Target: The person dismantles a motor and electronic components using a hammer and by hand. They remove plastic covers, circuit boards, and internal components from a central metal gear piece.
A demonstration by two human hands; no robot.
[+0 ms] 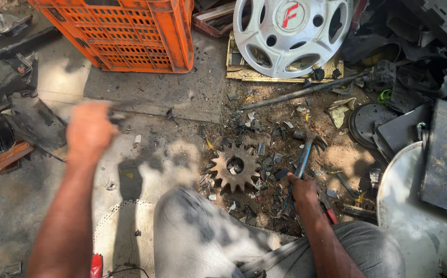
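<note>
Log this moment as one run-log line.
left hand: raised, blurred, grips small dark piece | right hand: holds hammer, head down on ground | rusty gear: flat amid debris, untouched

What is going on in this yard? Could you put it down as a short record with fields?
Setting: dirt and concrete ground littered with scrap and broken bits.
Right hand: grip closed on a blue-handled hammer, its head resting near the ground.
Left hand: raised and blurred; something small and dark may be in it, unclear.
Between the hands: rusty gear wheel lying flat.
Behind: orange plastic crate, silver hubcap, long metal bar.
</note>
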